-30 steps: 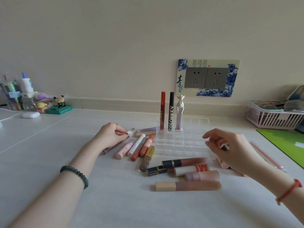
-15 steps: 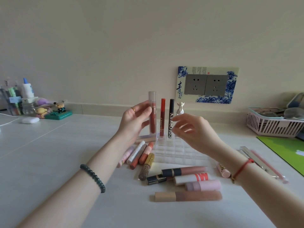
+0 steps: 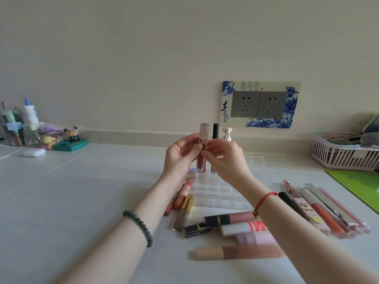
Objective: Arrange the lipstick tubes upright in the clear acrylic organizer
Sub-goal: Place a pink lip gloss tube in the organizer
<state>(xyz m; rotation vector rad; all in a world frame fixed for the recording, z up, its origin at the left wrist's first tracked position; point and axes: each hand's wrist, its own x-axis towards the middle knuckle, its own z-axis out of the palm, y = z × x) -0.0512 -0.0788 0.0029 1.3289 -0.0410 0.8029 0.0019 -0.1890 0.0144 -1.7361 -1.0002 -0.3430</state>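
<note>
Shows a red-brown lipstick tube (image 3: 201,163) with a clear cap, upright at centre frame, over the back left corner of the clear acrylic organizer (image 3: 217,193). Left hand (image 3: 180,154) clamped on the barrel, thumb in front and fingers curled behind. Right hand (image 3: 223,158) pinching the same barrel at mid-length, fingertips (image 3: 205,153) together on it. Base of the tube level with the organizer's rear cells; seated or just above, cannot tell.

Just right of it, upright in the back row: a black tube (image 3: 215,131) and a white figure-topped tube (image 3: 227,134), both partly hidden by the right hand. Loose tubes (image 3: 240,252) lying flat on the table (image 3: 82,201), at lower centre, left of the organizer and at right of frame.

Handling, as judged: light, stiff, smooth plastic, probably slippery under a loose pinch. Tall and narrow, hence prone to tipping before the cell walls take it. Best held on the barrel below the cap seam, not on the cap, which may twist or pull off. Straight descent advisable, with care not to knock the neighbouring uprights or shift the light organizer.
</note>
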